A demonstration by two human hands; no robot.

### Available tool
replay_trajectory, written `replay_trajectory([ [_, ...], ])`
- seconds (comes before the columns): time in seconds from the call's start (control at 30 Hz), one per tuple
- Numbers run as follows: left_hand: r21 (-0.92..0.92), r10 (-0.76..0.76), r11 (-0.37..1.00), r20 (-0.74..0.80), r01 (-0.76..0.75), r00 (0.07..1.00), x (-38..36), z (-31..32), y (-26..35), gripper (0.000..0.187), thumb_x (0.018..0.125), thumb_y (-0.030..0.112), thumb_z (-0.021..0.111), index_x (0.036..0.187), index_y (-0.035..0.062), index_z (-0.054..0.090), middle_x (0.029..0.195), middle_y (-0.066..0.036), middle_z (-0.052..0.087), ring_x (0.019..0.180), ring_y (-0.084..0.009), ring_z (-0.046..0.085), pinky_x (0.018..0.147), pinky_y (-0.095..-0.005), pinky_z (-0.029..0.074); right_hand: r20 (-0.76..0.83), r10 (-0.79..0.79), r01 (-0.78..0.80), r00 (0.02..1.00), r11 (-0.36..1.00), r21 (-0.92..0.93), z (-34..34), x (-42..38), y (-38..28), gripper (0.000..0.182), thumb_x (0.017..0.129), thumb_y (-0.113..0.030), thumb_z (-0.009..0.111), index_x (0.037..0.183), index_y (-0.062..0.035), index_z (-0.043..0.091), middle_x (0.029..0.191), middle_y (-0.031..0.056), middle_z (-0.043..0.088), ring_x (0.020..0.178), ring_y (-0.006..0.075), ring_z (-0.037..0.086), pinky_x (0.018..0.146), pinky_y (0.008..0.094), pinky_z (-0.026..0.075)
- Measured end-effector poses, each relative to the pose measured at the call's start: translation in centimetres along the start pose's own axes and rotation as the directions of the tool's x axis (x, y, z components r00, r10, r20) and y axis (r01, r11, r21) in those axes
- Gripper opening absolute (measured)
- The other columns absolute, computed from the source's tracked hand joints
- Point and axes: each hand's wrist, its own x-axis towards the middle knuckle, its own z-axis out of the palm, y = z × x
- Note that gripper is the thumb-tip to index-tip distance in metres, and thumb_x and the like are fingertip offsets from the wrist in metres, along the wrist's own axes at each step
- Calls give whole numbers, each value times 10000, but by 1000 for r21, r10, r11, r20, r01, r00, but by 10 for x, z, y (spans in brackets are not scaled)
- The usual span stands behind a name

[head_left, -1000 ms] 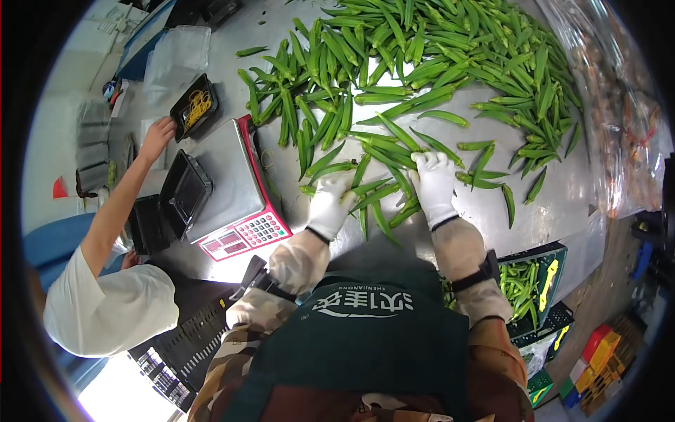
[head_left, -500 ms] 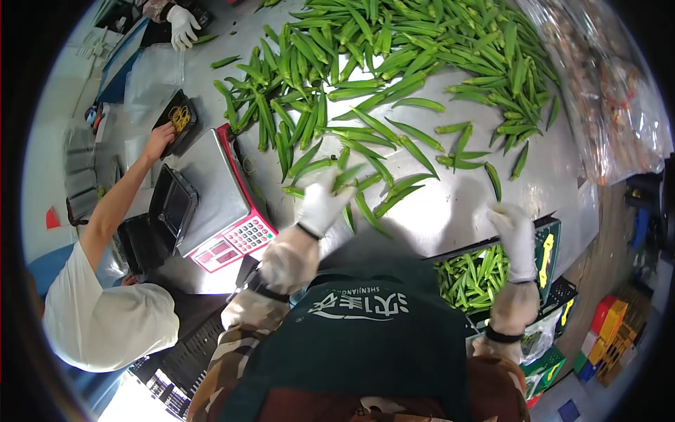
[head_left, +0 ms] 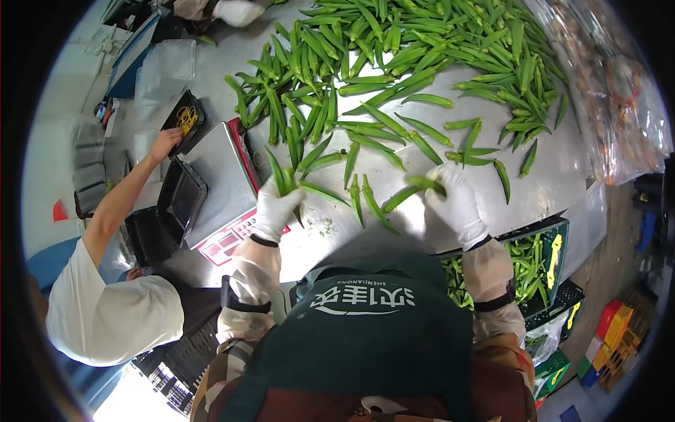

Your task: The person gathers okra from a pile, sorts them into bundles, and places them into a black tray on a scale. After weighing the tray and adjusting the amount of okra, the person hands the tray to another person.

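Left hand [head_left: 275, 204] grip pinching okra bunch [head_left: 285, 181] beside scale [head_left: 223, 184]; right hand [head_left: 458, 200] grip closed on 1 okra pod [head_left: 424, 183] over steel counter [head_left: 548, 190].

White gloves, camouflage sleeves — green apron, white lettering.

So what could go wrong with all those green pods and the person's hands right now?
1. The left hand grips a few okra pods right beside the scale; one could slip out and land on it.
2. The right hand holds one pod near the table edge, above a green crate; a fumble might drop it in the crate or on the floor.
3. A co-worker's hand reaches close to the scale, so arms might bump.
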Motion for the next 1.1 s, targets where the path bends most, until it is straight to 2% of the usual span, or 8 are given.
replay_trajectory([
  [0.23,838,600,214,292,-502,744,10,41,-76,376,724,25,722,1062,73,564,1032,-180,598,926,-396,570,797,-457,489,198,-188,247,962,910,-332,49,-9,10,371,726,-95,676,1075,0,591,993,142,641,927,352,607,821,450,498],
  [0.37,729,458,606,8,-319,889,-4,28,-48,443,745,42,756,1127,83,536,970,-180,617,872,-338,622,778,-418,507,164,61,-83,985,988,132,41,-22,20,427,809,-20,590,1233,13,549,1127,182,631,1038,358,614,927,428,487],
  [0.47,87,222,973,-77,-215,972,12,15,-35,375,800,53,743,1139,14,589,879,-77,684,755,-163,650,710,-298,531,193,166,-215,967,938,271,53,-19,-3,397,832,-32,552,1227,13,536,1126,215,623,1067,359,616,950,406,491],
  [0.6,285,212,940,-60,-187,975,31,52,-22,287,768,144,767,996,-2,671,812,-106,701,700,-165,653,675,-306,527,69,-18,29,997,986,-166,112,-8,-25,388,843,-214,642,1173,-36,546,1025,171,623,942,345,638,823,397,534],
  [0.77,890,466,302,177,-343,867,63,110,-47,389,748,207,747,1037,48,539,942,-180,618,903,-388,630,742,-486,522,318,119,-14,941,949,-314,114,-2,-20,439,733,-280,706,1122,-91,630,995,148,671,923,349,652,817,433,531],
  [0.9,831,450,356,248,-427,858,60,96,-61,485,785,137,696,1221,28,513,1101,-220,632,989,-431,610,789,-473,530,433,319,-367,843,930,28,19,11,-18,342,701,-275,713,980,-77,712,986,191,695,923,355,659,802,432,524],
  [0.93,802,127,553,184,-223,975,42,95,-9,610,754,80,708,1317,11,482,1125,-212,652,977,-376,652,831,-401,535,157,151,-161,976,986,53,12,11,-6,292,718,-249,713,956,-81,712,951,181,693,876,361,657,770,420,524],
  [1.1,434,289,841,146,-323,946,51,81,16,423,687,48,721,1100,11,634,931,-108,643,834,-207,629,783,-324,505,-246,124,-172,961,967,-186,14,53,14,440,723,-159,723,1121,-4,619,918,191,674,858,375,659,779,415,534],
])
